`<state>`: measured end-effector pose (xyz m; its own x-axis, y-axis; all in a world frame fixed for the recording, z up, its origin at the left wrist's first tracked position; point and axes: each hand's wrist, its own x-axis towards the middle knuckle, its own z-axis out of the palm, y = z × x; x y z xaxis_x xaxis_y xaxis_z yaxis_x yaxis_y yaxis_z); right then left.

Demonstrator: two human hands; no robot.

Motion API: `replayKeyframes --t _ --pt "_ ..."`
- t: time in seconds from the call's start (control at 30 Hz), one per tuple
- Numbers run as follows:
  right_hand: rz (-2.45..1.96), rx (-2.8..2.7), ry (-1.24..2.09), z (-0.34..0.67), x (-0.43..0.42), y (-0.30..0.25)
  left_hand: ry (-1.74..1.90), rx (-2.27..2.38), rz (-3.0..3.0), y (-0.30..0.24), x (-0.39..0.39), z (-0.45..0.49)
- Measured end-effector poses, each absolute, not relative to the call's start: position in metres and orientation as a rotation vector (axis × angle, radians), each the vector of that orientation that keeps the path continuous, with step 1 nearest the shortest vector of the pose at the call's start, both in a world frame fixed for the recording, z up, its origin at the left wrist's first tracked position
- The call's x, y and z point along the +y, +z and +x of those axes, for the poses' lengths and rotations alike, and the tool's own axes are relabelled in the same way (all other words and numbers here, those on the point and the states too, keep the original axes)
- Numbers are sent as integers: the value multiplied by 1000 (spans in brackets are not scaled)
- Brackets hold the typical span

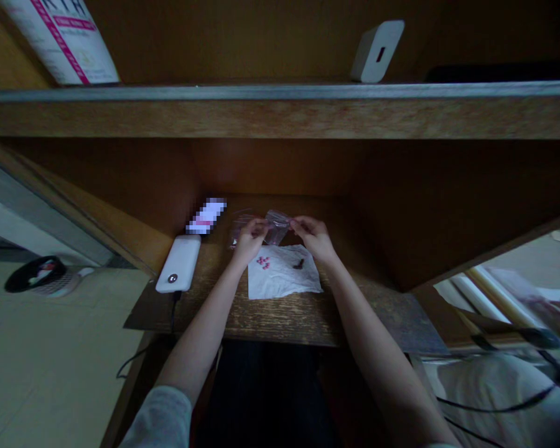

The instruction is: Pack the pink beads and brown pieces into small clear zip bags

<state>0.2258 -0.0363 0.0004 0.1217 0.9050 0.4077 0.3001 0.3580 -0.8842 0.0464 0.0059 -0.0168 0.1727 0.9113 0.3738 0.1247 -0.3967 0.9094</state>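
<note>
A small clear plastic bag is stretched between my two hands above the wooden desk. My left hand pinches its left side, and the fingers of my right hand close on its upper right corner. Just below lies a white tissue, spread flat. On it sit several small pink-red pieces at the left and a little dark item at the right, too small to make out. Partly behind my left hand is another clear bag with something reddish in it.
A white power bank with a black cable rests on the desk's left, below a lit phone. Overhead, a shelf holds a white charger plug and a white bottle. A basket stands on the floor at left.
</note>
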Motion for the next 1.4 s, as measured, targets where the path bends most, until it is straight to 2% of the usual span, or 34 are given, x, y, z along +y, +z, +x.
replayKeyframes --t 0.3,0.57,0.87,1.1,1.4 --pt "-1234 -1526 401 224 -48 11 1347 1057 2043 -4 -16 51" --pt "-1176 -1566 572 207 -51 7 1379 1207 2094 -8 -16 53" --pt "-1207 -1747 427 209 -55 16 1425 1217 2039 0 -9 41" --pt "-1271 -2177 533 214 -49 2 1468 1177 1935 -4 -1 36" --pt "-1279 -2266 578 205 -50 -7 1447 1160 1967 -6 0 36"
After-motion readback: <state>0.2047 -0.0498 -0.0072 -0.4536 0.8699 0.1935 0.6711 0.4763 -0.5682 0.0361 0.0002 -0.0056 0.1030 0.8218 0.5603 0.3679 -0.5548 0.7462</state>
